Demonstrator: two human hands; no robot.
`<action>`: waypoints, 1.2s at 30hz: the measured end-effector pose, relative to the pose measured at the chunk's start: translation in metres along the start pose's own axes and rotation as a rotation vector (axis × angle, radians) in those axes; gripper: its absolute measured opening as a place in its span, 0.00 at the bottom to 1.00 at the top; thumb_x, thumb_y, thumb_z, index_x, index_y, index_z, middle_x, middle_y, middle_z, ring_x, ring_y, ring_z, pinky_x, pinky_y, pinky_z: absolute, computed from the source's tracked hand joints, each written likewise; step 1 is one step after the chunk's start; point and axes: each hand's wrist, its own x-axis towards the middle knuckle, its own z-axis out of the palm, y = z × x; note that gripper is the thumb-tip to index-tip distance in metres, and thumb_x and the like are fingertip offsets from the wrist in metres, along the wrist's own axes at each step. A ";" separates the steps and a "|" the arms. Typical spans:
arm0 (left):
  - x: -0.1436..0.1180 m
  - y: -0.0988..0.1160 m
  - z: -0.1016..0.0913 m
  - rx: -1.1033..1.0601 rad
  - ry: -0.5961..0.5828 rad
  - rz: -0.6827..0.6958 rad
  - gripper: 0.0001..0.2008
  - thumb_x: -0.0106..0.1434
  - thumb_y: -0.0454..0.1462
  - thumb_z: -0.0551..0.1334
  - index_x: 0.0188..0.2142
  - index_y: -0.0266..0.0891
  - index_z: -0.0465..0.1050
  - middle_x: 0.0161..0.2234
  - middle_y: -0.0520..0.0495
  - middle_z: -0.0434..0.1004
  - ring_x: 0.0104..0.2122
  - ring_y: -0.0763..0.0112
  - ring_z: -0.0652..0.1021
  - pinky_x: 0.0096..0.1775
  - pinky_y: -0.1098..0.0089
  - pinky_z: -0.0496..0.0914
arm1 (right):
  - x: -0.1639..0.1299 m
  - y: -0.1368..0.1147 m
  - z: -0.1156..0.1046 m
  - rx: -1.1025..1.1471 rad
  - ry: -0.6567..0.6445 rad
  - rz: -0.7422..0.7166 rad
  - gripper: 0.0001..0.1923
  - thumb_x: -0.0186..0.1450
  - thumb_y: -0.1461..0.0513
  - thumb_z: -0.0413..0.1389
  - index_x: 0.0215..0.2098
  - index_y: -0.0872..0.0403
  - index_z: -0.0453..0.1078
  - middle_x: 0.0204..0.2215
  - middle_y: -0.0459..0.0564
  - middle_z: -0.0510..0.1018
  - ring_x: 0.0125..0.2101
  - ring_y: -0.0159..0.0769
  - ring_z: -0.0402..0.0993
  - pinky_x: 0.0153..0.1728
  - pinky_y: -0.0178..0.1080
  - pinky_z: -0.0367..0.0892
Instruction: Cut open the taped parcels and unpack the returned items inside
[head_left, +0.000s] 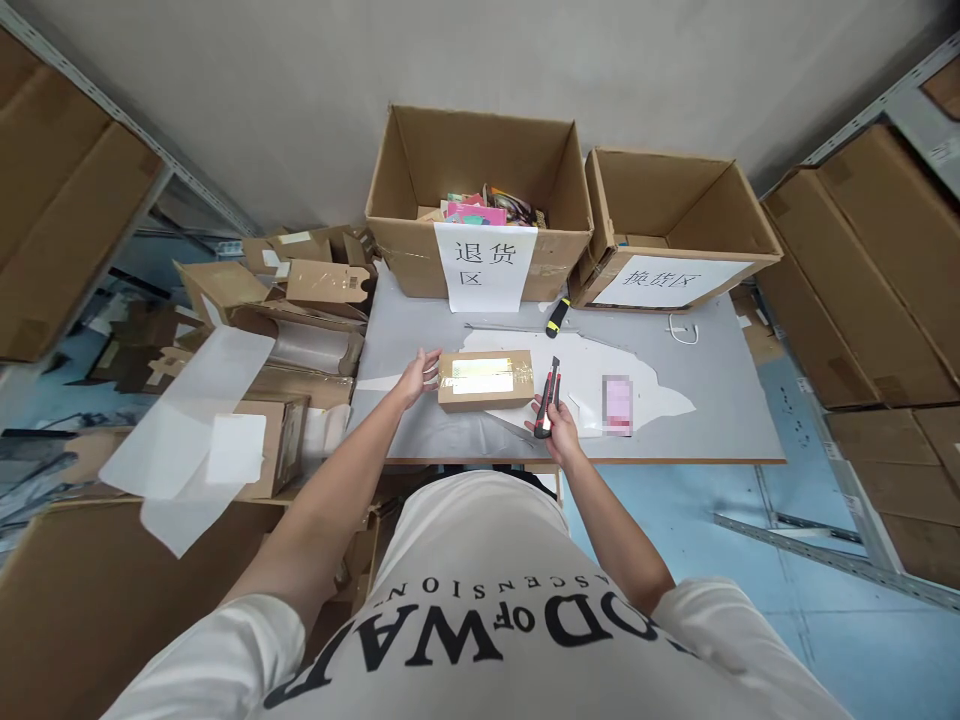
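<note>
A small taped cardboard box [486, 398] with a white label on top lies on the grey table [720, 400]. Beside its left end is my left hand [421, 378], fingers apart and holding nothing; whether the fingertips touch the cardboard I cannot tell. My right hand [561, 430] grips a black and red utility knife [553, 385] just off the box's right end, with the tool's tip pointing away from me. To the right of that hand lies a small pink, blurred item [618, 405] on a torn white sheet [660, 395].
A yellow and black tool [557, 318] lies behind the box. Two large open cartons stand at the back, a left carton [405, 245] holding colourful packages and a right carton [750, 225]. Opened cardboard packaging [322, 285] is piled left. Shelves of boxes [862, 270] stand right.
</note>
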 end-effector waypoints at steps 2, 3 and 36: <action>0.002 0.002 -0.002 -0.037 -0.012 -0.026 0.38 0.61 0.63 0.39 0.61 0.46 0.60 0.66 0.39 0.52 0.59 0.54 0.67 0.46 0.56 0.71 | -0.001 0.002 0.001 -0.010 -0.020 0.001 0.19 0.59 0.49 0.59 0.44 0.44 0.61 0.57 0.45 0.68 0.54 0.41 0.69 0.37 0.48 0.77; 0.003 0.003 -0.002 -0.050 -0.006 -0.037 0.39 0.60 0.64 0.40 0.61 0.45 0.61 0.66 0.39 0.52 0.58 0.53 0.68 0.45 0.56 0.72 | -0.001 0.004 0.001 -0.025 -0.020 -0.005 0.20 0.59 0.48 0.58 0.45 0.44 0.61 0.58 0.45 0.67 0.53 0.42 0.70 0.37 0.48 0.77; -0.108 -0.070 0.092 -0.626 0.134 -0.067 0.33 0.52 0.61 0.61 0.48 0.40 0.70 0.53 0.38 0.72 0.50 0.55 0.76 0.57 0.52 0.64 | 0.135 -0.068 0.071 -0.587 -0.103 -0.184 0.12 0.61 0.58 0.57 0.41 0.50 0.62 0.27 0.42 0.71 0.26 0.29 0.68 0.27 0.36 0.73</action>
